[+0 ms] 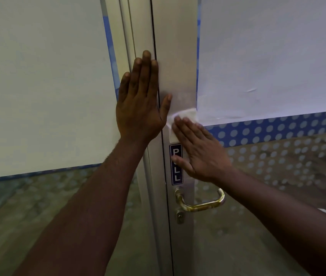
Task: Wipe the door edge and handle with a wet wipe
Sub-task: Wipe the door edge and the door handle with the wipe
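Left hand [141, 100] lies flat and open across the frame seam, gripping nothing. Right hand [199, 148], fingers spread, presses the crumpled white wet wipe [180, 118] against the pale grey metal door edge [175, 62]. Below the right hand, the brass lever handle [199, 200] appears untouched. Risk: the wipe could slip from under the unclenched palm. The dark label [176, 172] reads "PULL".

Only readable text: "PULL", white capitals stacked vertically on dark blue sign [176, 164] stuck to grey door stile [175, 56]. Sign sits just under right hand [201, 148]; thumb crosses it, hiding most of "U". "P" above thumb, two "L"s below. Sign lies below left hand [140, 104]. No other text legible.
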Available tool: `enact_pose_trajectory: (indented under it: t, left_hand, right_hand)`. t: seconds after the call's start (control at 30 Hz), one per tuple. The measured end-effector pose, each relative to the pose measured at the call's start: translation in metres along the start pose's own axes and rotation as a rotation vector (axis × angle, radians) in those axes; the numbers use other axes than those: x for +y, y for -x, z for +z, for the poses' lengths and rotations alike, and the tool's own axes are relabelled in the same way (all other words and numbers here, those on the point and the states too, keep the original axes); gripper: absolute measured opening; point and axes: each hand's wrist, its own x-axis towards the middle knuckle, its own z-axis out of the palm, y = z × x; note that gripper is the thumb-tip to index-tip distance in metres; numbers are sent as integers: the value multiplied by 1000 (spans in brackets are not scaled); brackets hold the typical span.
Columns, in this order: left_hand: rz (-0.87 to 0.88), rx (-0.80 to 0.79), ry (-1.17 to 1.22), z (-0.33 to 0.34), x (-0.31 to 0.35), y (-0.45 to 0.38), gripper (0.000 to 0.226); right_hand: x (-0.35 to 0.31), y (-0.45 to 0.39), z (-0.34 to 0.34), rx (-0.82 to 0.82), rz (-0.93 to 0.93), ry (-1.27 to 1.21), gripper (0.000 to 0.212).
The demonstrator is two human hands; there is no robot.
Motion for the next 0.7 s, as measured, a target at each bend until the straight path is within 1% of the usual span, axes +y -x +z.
enact_pose_trajectory:
  t: [0.07,0.2,0.27,0.3,0.43,0.5,0.63,0.7]
  left_hand:
    - [-3,0,0,0,-1,0,69]
    - [9,-11,-1,-1,0,0,69]
    - [5,-14,2,-3,0,0,69]
    - [3,-18,2,-3,0,0,70]
    - [15,-21,-8,-2,-1,1,71]
    - [17,-13,-11,-1,-1,1,71]
    - [8,-21,-9,-3,1,0,71]
    - [3,-19,-5,-3,2,0,71]
  right_hand:
    - [-5,-12,-1,22,14,-26,80]
    - [-8,30,16,-137,-135,-36,78]
    - [1,40,16,-191,-189,-23,76]
    - [4,35,11,-189,-188,-19,75]
    - [5,1,-6,-59,-51,-76,71]
    - [-1,7,-2,-66,-48,-113,70]
    - [-2,38,6,-191,-100,-130,68]
    - [-4,28,2,-145,-51,-177,67]
